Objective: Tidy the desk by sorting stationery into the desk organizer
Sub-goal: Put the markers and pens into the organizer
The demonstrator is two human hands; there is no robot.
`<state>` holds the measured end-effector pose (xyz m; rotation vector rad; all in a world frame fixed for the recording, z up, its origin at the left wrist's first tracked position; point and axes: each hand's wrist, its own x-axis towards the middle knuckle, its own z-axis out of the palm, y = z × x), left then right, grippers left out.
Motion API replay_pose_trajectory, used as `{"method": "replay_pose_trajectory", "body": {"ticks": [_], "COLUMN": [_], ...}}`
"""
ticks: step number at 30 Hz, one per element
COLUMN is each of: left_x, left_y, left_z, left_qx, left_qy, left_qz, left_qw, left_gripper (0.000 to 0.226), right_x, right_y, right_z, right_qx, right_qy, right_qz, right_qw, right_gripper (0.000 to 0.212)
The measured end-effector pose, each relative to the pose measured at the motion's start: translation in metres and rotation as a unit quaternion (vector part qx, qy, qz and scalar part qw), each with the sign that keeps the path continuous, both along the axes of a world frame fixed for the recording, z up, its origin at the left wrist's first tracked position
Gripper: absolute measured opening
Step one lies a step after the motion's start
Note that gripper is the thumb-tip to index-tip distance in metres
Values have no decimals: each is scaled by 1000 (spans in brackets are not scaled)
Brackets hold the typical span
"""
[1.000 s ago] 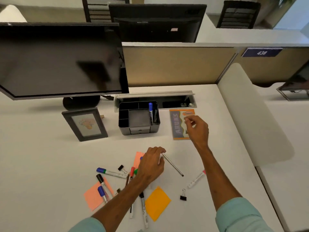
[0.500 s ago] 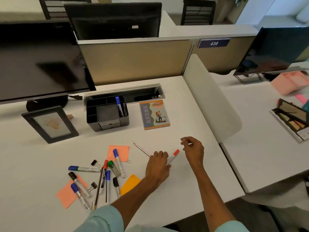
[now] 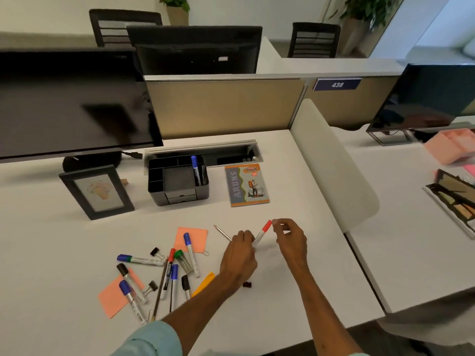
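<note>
Salmon sticky notes (image 3: pixel 199 237): two; desk organizer (image 3: pixel 180 196): one.

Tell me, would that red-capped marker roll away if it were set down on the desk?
Probably. The red-capped marker has a round barrel and the desk looks smooth and flat, so it could roll. It also looks stiff and light: the left hand holds it up by one end with no sag.
</note>
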<state>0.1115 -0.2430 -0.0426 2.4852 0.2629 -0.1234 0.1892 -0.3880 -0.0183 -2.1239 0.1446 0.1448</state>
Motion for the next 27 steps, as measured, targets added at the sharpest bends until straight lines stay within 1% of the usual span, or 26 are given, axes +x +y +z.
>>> {"method": "replay_pose_trajectory", "body": {"ticks": [4, 8, 11, 14, 17, 20, 23, 27], "left_x": [-4, -9, -14, -21, -32, -43, -52, -62], "left_y": [36, 74, 102, 131, 160, 187, 207, 222], "left_z": [10, 19, 25, 26, 24, 19, 11, 2], "left_qx": [-8, -7, 4, 19, 23, 20, 26, 32], "left_qy": [-51, -83, -109, -130, -112, -95, -73, -59], "left_qz": [22, 56, 73, 91, 106, 119, 128, 137], "left_qw": [998, 995, 991, 987, 988, 988, 989, 988], "left_gripper": [21, 21, 31, 46, 48, 48, 47, 45], "right_x": [-1, 1, 11, 28, 53, 78, 96, 104], "right_y": [45, 93, 128, 164, 196, 222, 245, 266], "right_z": [9, 29, 38, 50, 68, 76, 66, 41], "right_qx": [33, 42, 51, 29, 31, 44, -8, -125], "right_qy": [-22, -43, -61, -90, -155, -199, -191, -167], "right_qz": [113, 150, 149, 121, 102, 112, 108, 139], "right_qw": [993, 987, 986, 988, 982, 973, 976, 968], "right_gripper": [6, 3, 11, 16, 16, 11, 15, 18]}}
